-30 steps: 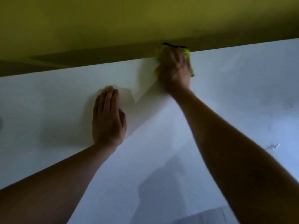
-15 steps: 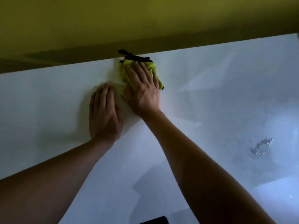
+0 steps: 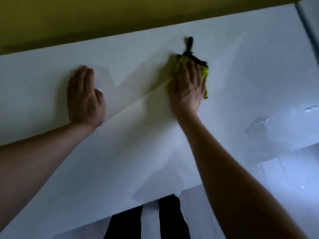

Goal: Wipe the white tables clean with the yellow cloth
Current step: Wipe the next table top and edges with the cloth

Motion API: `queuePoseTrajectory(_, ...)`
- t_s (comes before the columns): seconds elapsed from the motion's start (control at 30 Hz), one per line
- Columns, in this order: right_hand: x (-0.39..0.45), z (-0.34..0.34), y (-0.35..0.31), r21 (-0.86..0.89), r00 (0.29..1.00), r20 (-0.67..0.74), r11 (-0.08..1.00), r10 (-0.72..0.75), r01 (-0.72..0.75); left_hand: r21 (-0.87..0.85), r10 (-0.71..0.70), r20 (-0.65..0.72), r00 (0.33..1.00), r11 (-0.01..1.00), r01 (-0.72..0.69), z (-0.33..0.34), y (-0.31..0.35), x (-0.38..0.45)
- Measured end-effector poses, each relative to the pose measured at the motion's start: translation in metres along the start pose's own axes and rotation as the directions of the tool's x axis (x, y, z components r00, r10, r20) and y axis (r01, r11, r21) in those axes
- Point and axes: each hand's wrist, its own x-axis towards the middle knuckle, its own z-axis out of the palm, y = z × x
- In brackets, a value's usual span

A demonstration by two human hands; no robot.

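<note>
A white table [image 3: 131,152] fills most of the head view. My right hand [image 3: 188,88] lies flat on the yellow cloth [image 3: 204,73], pressing it to the tabletop near the far edge, fingers straight. The cloth has a black trim and a black strap [image 3: 189,44] sticking out beyond my fingertips. To the left, my left hand [image 3: 84,99] rests palm down on the bare table, fingers together and straight, holding nothing.
A yellow wall [image 3: 120,19] runs behind the table's far edge. Wet smears [image 3: 257,125] shine on the tabletop at the right. My dark trouser legs [image 3: 155,219] show below the near edge, over a white floor [image 3: 293,178].
My right hand has slid the cloth to the right, away from my left hand, and a little back from the far edge. The left hand stays planted. The view has shifted.
</note>
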Motion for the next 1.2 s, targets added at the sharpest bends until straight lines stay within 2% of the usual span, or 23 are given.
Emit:
queuePoseTrajectory(0.17, -0.107, 0.004, -0.033, 0.188, 0.944, 0.089, 0.936, -0.317, 0.296, 0.097, -0.055, -0.008, 0.998, 0.994, 0.056, 0.000, 0.009, -0.009)
queuePoseTrajectory(0.23, -0.131, 0.000, -0.027, 0.196, 0.904, 0.137, 0.906, -0.404, 0.376, 0.073, -0.119, -0.004, 0.993, 0.990, 0.119, 0.001, 0.021, -0.023)
queuePoseTrajectory(0.3, -0.134, -0.010, -0.005, 0.178, 0.889, 0.154, 0.897, -0.432, 0.405, 0.056, -0.121, 0.001, 0.993, 0.991, 0.121, 0.000, 0.042, -0.046)
queuePoseTrajectory(0.47, -0.115, -0.051, 0.088, 0.097, 0.956, 0.102, 0.959, -0.274, 0.265, -0.034, 0.003, 0.010, 1.000, 0.999, -0.002, 0.004, 0.123, -0.120)
queuePoseTrajectory(0.57, -0.107, -0.079, 0.144, 0.030, 0.993, 0.047, 0.993, -0.112, 0.110, -0.060, 0.133, 0.072, 0.989, 0.990, -0.129, 0.015, 0.168, -0.146)
queuePoseTrajectory(0.63, -0.113, -0.085, 0.150, 0.010, 1.000, 0.018, 1.000, 0.014, -0.014, -0.060, 0.177, 0.099, 0.979, 0.983, -0.171, 0.020, 0.187, -0.144)
queuePoseTrajectory(0.7, -0.130, -0.082, 0.136, 0.006, 0.997, 0.011, 0.997, 0.074, -0.074, -0.056, 0.182, 0.115, 0.977, 0.983, -0.176, 0.024, 0.200, -0.136)
queuePoseTrajectory(0.73, -0.142, -0.080, 0.127, 0.019, 0.999, 0.025, 0.999, 0.047, -0.047, -0.051, 0.175, 0.117, 0.978, 0.984, -0.170, 0.026, 0.206, -0.133)
queuePoseTrajectory(0.8, -0.165, -0.074, 0.113, 0.068, 0.988, 0.088, 0.991, -0.123, 0.117, -0.046, 0.159, 0.108, 0.981, 0.987, -0.155, 0.030, 0.212, -0.130)
queuePoseTrajectory(0.87, -0.181, -0.072, 0.112, 0.100, 0.947, 0.137, 0.955, -0.290, 0.278, -0.053, 0.153, 0.092, 0.984, 0.987, -0.149, 0.031, 0.213, -0.130)
queuePoseTrajectory(0.97, -0.173, -0.084, 0.137, 0.120, 0.904, 0.184, 0.922, -0.386, 0.369, -0.040, 0.169, 0.075, 0.983, 0.985, -0.166, 0.032, 0.210, -0.131)
queuePoseTrajectory(1.03, -0.155, -0.102, 0.174, 0.105, 0.946, 0.149, 0.956, -0.289, 0.275, -0.030, 0.169, 0.065, 0.983, 0.985, -0.168, 0.033, 0.211, -0.131)
queuePoseTrajectory(1.1, -0.132, -0.125, 0.224, 0.052, 0.992, 0.055, 0.993, -0.110, 0.107, -0.020, 0.165, 0.063, 0.984, 0.986, -0.164, 0.034, 0.212, -0.131)
queuePoseTrajectory(1.2, -0.106, -0.155, 0.282, -0.043, 0.987, -0.028, 0.986, 0.159, -0.160, -0.019, 0.164, 0.060, 0.985, 0.986, -0.163, 0.035, 0.215, -0.131)
